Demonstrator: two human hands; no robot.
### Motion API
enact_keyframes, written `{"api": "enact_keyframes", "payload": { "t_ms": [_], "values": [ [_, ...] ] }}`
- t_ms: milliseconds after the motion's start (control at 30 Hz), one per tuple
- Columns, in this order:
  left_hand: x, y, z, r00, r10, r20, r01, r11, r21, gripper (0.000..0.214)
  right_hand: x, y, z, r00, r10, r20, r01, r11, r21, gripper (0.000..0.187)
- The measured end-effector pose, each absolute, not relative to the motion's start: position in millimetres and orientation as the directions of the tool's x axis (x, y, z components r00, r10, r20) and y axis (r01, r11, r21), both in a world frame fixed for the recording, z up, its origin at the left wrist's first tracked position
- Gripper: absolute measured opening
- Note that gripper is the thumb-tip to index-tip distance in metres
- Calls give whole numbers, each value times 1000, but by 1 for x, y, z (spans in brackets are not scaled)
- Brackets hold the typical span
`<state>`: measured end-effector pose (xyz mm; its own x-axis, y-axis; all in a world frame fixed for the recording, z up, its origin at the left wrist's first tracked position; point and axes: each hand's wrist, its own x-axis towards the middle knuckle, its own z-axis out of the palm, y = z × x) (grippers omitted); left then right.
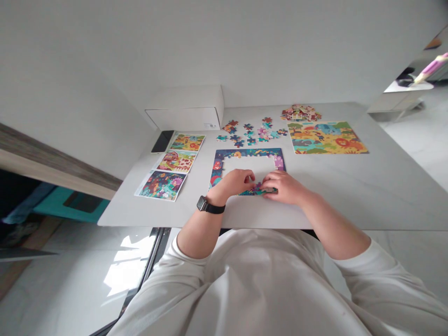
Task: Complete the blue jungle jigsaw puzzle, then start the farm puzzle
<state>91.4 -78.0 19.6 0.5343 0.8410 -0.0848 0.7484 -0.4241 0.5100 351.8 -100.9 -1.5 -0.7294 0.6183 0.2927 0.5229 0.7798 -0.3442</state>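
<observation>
White sleeves and forearms filled the bottom of the view, reaching forward over the near edge of the worktop (350, 186). Both hands met on the near side of a puzzle frame (248, 161), a dark blue border of joined pieces with a bare white middle. Left hand (235, 183), with a black watch (209, 206) on its wrist, lay curled with fingertips pressed down on the border's near edge. Right hand (284, 186) did the same just beside it, fingers bent and pinching at a small teal and purple cluster of pieces (258, 189) between the two hands. Whether either hand truly grasped a single piece could not be told; the fingers hid it.

Beyond the frame, loose pieces (250, 133) lay scattered in a band across the worktop, blue, teal and pink. Farther right sat a heap of reddish pieces (301, 112), and just in front of it a finished puzzle (327, 137) in yellow, orange and green, well apart from the hands.

Left of the frame, three picture cards (175, 161) lay in a slanting row, one touching the next. A dark phone (163, 141) rested at the far end of that row, and a white box (187, 112) stood against the wall behind it.
</observation>
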Motion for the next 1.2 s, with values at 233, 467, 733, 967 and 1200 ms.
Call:
{"api": "enact_keyframes", "payload": {
  "t_ms": [233,467,733,967,1200],
  "values": [
    [96,-81,21,515,852,-95,760,-403,510,23,352,-102,3,-727,625,285,530,775,-345,19],
    [96,-81,19,482,872,-89,761,-366,535,22,353,-102,1,-723,628,288,525,770,-361,18],
    [100,-83,19,445,889,-106,769,-319,554,22,350,-103,-2,-708,645,286,528,753,-393,16],
    [102,-86,20,426,900,-93,778,-311,546,23,348,-103,-2,-696,660,283,545,742,-391,18],
    [98,-86,25,470,875,-118,770,-340,539,24,350,-102,-4,-703,652,285,541,750,-381,14]
  ]
}}
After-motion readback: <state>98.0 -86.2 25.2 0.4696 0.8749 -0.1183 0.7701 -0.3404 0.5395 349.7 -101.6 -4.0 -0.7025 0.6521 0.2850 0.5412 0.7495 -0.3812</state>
